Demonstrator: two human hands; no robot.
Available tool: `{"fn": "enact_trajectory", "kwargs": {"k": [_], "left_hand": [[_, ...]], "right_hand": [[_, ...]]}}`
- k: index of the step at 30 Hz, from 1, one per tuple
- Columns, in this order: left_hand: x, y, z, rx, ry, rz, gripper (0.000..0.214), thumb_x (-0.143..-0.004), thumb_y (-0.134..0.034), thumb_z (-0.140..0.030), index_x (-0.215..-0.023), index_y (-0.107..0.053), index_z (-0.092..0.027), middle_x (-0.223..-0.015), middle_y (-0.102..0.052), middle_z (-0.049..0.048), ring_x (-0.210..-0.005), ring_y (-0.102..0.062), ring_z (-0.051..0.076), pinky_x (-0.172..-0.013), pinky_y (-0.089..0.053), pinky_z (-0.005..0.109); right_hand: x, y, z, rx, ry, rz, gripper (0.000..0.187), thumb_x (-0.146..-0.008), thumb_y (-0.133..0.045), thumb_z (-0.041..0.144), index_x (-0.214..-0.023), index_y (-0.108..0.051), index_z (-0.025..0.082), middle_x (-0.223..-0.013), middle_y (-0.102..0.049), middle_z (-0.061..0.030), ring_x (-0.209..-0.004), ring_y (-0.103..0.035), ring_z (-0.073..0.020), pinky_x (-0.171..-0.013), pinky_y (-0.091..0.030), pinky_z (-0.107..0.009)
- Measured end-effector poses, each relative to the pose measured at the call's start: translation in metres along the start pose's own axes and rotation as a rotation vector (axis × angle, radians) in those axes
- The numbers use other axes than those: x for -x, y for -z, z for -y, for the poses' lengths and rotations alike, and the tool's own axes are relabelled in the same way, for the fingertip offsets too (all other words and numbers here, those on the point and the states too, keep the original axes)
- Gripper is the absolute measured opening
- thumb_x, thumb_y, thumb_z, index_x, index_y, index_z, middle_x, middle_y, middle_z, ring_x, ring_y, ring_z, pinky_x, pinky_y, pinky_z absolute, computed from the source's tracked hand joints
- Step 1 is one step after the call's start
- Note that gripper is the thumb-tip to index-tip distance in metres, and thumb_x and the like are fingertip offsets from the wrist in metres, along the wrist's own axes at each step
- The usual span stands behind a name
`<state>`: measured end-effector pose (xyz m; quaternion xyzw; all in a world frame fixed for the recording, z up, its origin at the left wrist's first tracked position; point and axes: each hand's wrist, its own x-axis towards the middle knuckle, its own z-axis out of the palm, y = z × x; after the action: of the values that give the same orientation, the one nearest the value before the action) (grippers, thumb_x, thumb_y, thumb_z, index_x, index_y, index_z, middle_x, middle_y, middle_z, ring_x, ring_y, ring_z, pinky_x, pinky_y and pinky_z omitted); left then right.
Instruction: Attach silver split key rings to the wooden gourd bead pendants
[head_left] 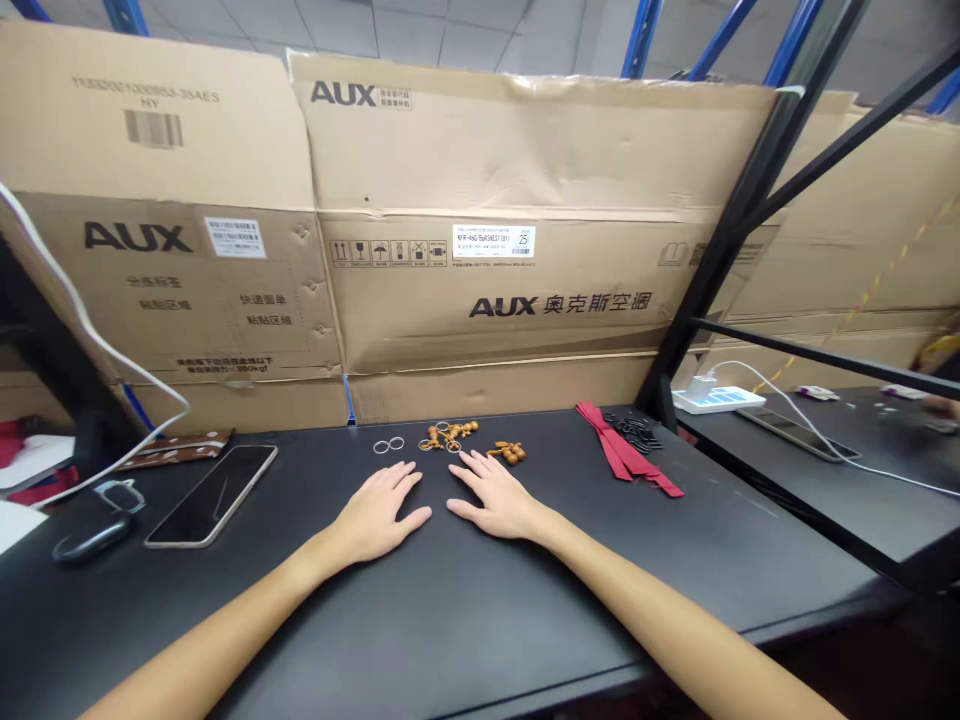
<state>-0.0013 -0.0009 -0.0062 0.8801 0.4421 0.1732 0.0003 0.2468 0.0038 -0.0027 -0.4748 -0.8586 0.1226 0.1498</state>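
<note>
Both hands lie flat, palms down, on the black table point(465, 600). My left hand point(379, 510) rests with fingers stretched out, holding nothing; two small metal rings point(388, 445) lie just beyond its fingertips. My right hand point(491, 497) is flat too, fingers apart and empty. Just past its fingers lies a small wooden bead charm point(508, 452), and a cluster of wooden beads with metal rings point(448, 434) sits a little farther back between the two hands.
A smartphone point(212, 494) lies face up at the left, next to a black carabiner clip point(94, 535) and a brown strap point(174, 449). Red ribbons point(626, 460) and small black rings point(632, 428) lie at the right. Cardboard boxes point(487, 220) wall the back. A white power strip point(716, 400) sits on the neighbouring table.
</note>
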Motion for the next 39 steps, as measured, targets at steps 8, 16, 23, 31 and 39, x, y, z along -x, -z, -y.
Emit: {"fn": "enact_trajectory", "kwargs": {"k": [8, 16, 23, 31, 39], "left_hand": [[-0.001, 0.000, 0.000, 0.010, 0.006, -0.001, 0.058, -0.090, -0.046, -0.056, -0.131, -0.055, -0.017, -0.142, -0.048, 0.0141, -0.131, -0.044, 0.030, -0.109, -0.034, 0.048], [-0.001, 0.001, -0.001, -0.015, 0.002, 0.009, 0.059, -0.091, -0.043, -0.057, -0.132, -0.053, -0.017, -0.142, -0.047, 0.0141, -0.132, -0.043, 0.030, -0.109, -0.034, 0.047], [-0.001, 0.004, -0.003, 0.008, 0.016, 0.029, 0.060, -0.090, -0.044, -0.056, -0.132, -0.053, -0.014, -0.143, -0.046, 0.0160, -0.132, -0.042, 0.032, -0.109, -0.034, 0.050], [-0.001, 0.001, 0.002, -0.004, 0.026, 0.051, 0.059, -0.091, -0.041, -0.059, -0.134, -0.052, -0.019, -0.145, -0.044, 0.0113, -0.134, -0.040, 0.030, -0.111, -0.032, 0.046], [-0.006, -0.002, 0.027, -0.014, 0.120, -0.050, 0.061, -0.089, -0.043, -0.061, -0.130, -0.055, -0.017, -0.143, -0.046, 0.0130, -0.133, -0.040, 0.032, -0.110, -0.033, 0.047]], "right_hand": [[0.003, -0.001, 0.003, -0.035, 0.042, 0.010, 0.068, -0.088, -0.043, 0.065, -0.143, -0.040, 0.024, -0.154, -0.025, -0.0097, -0.144, -0.015, -0.0301, -0.116, -0.014, -0.052], [0.005, 0.003, 0.008, -0.026, 0.054, 0.037, 0.069, -0.088, -0.043, 0.064, -0.144, -0.038, 0.023, -0.155, -0.023, -0.0108, -0.144, -0.014, -0.0300, -0.116, -0.013, -0.051], [0.006, 0.003, 0.009, -0.027, 0.051, 0.044, 0.069, -0.088, -0.042, 0.065, -0.144, -0.038, 0.024, -0.155, -0.023, -0.0102, -0.144, -0.014, -0.0295, -0.117, -0.012, -0.051], [0.005, 0.002, 0.007, -0.019, 0.051, 0.052, 0.072, -0.088, -0.040, 0.067, -0.144, -0.038, 0.023, -0.155, -0.022, -0.0104, -0.144, -0.014, -0.0291, -0.117, -0.012, -0.049], [0.001, -0.001, 0.001, 0.126, 0.018, -0.151, 0.055, -0.091, -0.046, 0.052, -0.134, -0.051, 0.017, -0.144, -0.043, -0.0133, -0.136, -0.033, -0.0291, -0.112, -0.027, -0.044]]}}
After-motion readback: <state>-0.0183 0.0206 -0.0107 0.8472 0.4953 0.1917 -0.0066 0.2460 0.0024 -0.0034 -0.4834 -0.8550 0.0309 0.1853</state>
